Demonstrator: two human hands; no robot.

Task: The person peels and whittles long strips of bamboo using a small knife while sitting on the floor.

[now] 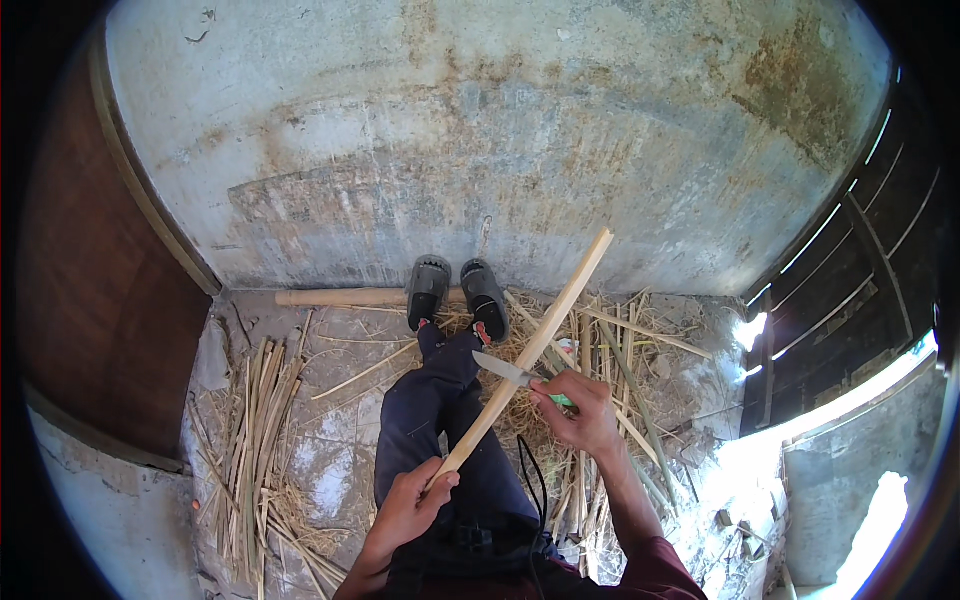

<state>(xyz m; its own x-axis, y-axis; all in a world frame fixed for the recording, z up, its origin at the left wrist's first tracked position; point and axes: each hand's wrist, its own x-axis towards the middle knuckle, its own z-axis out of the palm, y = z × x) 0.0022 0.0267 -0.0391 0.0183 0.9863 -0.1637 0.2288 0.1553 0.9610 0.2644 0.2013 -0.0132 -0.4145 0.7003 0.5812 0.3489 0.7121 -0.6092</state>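
A long, pale bamboo strip (pixel 560 308) slants up and to the right across my legs. Its lower end is gripped in my left hand (pixel 412 508), fingers closed round it. My right hand (pixel 582 412) is wrapped round the green handle of a knife (pixel 500 368), whose blade points left. The blade lies across the strip near its middle and seems to touch it. The strip's far end is free, over the floor near the wall.
A bundle of split strips (pixel 262 430) lies on the left, with more strips (pixel 625 370) and shavings on the right. A pole (pixel 345 297) runs along the foot of the stained wall (pixel 500 150). A brown door panel (pixel 95 270) stands left, dark slatted boards (pixel 850 270) right.
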